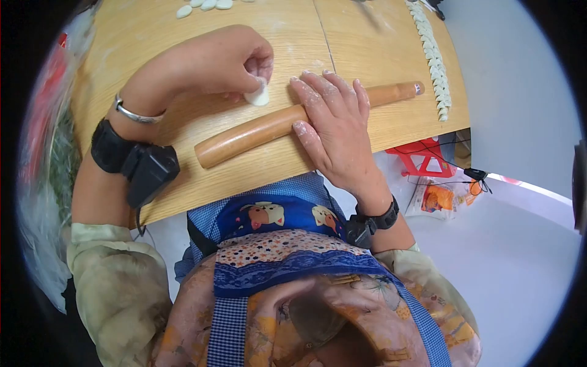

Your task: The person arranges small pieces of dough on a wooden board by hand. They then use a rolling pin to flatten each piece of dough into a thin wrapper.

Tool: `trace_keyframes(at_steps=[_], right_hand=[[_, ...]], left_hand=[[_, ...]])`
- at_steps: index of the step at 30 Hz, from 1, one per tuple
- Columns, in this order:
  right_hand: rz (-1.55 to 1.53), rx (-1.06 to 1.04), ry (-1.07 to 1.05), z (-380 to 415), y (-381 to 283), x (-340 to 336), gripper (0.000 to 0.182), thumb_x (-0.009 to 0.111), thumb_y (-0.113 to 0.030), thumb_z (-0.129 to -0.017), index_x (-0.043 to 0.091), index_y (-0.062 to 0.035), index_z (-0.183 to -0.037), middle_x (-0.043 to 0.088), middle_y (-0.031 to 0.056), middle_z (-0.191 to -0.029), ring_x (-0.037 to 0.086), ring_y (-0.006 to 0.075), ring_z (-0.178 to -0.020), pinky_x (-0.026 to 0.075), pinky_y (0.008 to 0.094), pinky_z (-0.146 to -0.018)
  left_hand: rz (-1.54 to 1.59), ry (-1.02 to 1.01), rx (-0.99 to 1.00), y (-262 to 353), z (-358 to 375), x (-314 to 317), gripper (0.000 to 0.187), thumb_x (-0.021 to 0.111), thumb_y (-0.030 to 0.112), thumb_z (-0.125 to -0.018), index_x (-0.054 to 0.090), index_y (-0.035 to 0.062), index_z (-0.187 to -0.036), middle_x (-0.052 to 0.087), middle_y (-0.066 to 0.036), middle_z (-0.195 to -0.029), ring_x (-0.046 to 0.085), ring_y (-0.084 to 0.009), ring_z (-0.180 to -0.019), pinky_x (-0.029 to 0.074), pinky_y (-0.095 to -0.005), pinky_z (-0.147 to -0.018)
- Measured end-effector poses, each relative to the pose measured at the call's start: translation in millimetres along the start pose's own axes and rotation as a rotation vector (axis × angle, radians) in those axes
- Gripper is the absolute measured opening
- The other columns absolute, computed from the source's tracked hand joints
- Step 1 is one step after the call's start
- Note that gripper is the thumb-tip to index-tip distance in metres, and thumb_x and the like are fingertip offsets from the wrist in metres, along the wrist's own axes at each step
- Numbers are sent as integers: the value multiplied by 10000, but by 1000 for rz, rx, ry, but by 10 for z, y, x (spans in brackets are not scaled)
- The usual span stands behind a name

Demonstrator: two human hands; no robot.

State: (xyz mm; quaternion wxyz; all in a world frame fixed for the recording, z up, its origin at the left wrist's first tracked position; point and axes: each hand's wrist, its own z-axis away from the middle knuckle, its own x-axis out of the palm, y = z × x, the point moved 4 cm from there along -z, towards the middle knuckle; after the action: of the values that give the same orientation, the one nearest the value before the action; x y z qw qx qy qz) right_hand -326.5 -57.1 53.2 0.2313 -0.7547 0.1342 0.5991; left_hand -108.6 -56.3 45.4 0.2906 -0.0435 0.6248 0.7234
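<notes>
Pinched in the fingertips of my left hand (251,64) is a small white dough disc (258,95), held by its upper edge close to the tabletop. A wooden rolling pin (244,139) lies slantwise on the table, just nearer to me than the disc. My right hand (336,119) rests palm down across the pin, its floury fingers stretched out and apart rather than wrapped round it.
Several flat dough rounds (208,4) lie at the far left of the wooden table (287,37). Along its right edge runs a row of folded white dough pieces (435,64). Below on the right are a red plastic stool or basket (422,160), a bag (435,199) and cables.
</notes>
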Motion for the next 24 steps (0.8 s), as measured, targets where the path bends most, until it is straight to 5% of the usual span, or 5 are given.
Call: trace_keyframes(at_steps=[8, 14, 20, 24], right_hand=[[27, -53, 113, -258, 34, 54, 482, 556, -347, -1003, 599, -30, -1364, 599, 162, -1401, 470, 379, -1384, 290, 613, -1156], [113, -73, 179, -647, 118, 171, 459, 546, -353, -1006, 624, -31, -1323, 613, 167, -1374, 501, 385, -1362, 351, 627, -1110], [98, -75, 185, -654, 117, 164, 476, 535, -361, -1008, 608, -54, -1364, 595, 180, -1394, 487, 404, -1368, 338, 631, -1118], [31, -57, 110, -348, 48, 64, 517, 537, -370, -1003, 565, -78, -1429, 547, 174, -1454, 435, 411, -1400, 269, 640, -1156]], left_hand=[[-84, -18, -170, 32, 66, -20, 227, 630, 151, -937, 633, -14, -781, 592, -36, -605, 624, -123, -519, 489, -269, -492], [-105, 18, -45, -30, 15, -55, 336, 577, 212, -1001, 642, -29, -775, 606, -61, -622, 589, -125, -544, 486, -298, -528], [-298, 58, 187, -2, -5, -66, 222, 662, 161, -906, 644, -34, -801, 593, -77, -631, 544, -144, -591, 459, -317, -576], [-175, -29, 126, 16, 1, 7, 134, 681, 93, -844, 645, -25, -793, 597, -77, -645, 530, -149, -597, 455, -333, -579]])
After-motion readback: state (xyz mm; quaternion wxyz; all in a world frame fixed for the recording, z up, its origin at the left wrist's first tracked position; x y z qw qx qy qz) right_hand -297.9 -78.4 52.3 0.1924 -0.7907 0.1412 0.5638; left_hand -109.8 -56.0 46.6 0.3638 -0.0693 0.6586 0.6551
